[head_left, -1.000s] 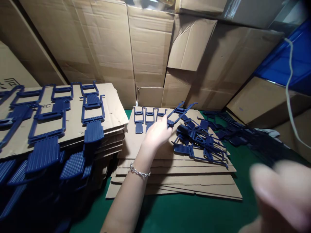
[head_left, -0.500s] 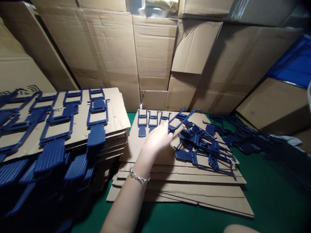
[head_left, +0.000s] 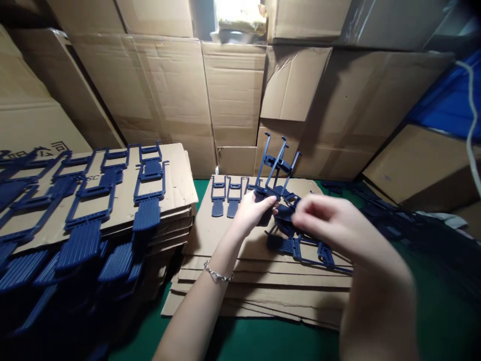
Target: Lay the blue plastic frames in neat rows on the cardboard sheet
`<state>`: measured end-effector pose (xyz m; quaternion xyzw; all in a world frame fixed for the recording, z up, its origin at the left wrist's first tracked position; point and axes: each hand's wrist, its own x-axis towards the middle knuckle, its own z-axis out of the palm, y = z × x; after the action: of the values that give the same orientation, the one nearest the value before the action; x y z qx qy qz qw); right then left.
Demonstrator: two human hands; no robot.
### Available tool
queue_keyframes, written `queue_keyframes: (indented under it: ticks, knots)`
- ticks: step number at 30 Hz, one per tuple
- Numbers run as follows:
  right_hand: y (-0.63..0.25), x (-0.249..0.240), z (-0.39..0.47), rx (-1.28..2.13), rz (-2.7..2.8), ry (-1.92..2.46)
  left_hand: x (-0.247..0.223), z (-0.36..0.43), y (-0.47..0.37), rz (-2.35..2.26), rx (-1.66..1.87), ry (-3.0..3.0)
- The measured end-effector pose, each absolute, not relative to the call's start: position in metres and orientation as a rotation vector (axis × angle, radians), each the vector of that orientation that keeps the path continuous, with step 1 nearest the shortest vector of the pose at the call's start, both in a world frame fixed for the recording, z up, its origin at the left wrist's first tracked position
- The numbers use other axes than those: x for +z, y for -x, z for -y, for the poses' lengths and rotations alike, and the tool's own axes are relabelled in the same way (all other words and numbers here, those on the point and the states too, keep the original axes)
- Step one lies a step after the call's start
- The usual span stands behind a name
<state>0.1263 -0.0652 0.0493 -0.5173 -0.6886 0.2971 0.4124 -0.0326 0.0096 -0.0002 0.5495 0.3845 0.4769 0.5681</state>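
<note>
My left hand (head_left: 252, 210), a chain bracelet on its wrist, grips a dark blue plastic frame (head_left: 277, 159) with long hooked arms pointing up. A second set of arms rises close behind it; whether it belongs to the same piece I cannot tell. My right hand (head_left: 326, 218), blurred, is curled with thumb and fingers together above a jumbled pile of blue frames (head_left: 306, 248). What it pinches, if anything, is hidden. Left of my left hand, a row of blue frames with ribbed pads (head_left: 218, 200) lies flat on stacked cardboard sheets (head_left: 210, 235).
On the left, a higher cardboard stack (head_left: 178, 170) carries several blue frames, their ribbed pads (head_left: 80, 243) overhanging its front. Cardboard boxes (head_left: 233, 90) wall off the back. More dark frames (head_left: 391, 230) lie on the green surface (head_left: 263, 336) at right. A pale cable (head_left: 469, 120) hangs there.
My right hand has come in from the lower right to the pile. My left hand stays near its place, and the frame in it now stands more upright.
</note>
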Motion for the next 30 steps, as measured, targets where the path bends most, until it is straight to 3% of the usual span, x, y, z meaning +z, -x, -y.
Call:
queue_keyframes:
  ticks: [7,10,17,23,30]
  knots:
    - [-0.104,0.002,-0.011,1.041,1.377,1.366,-0.01,-0.013,0.027,-0.813,1.25,-1.243]
    - [-0.097,0.002,-0.008,1.164,1.25,1.189,-0.007,-0.015,0.029,-0.804,1.286,-1.228]
    - [-0.093,0.008,-0.005,1.039,1.019,0.971,0.009,-0.015,0.044,-0.821,1.285,-0.929]
    - [-0.087,0.014,-0.002,1.317,0.806,0.859,0.012,-0.015,0.058,-0.568,1.167,-0.823]
    - [-0.086,0.027,0.006,1.618,0.721,0.747,0.03,0.001,0.065,-0.998,1.436,-1.319]
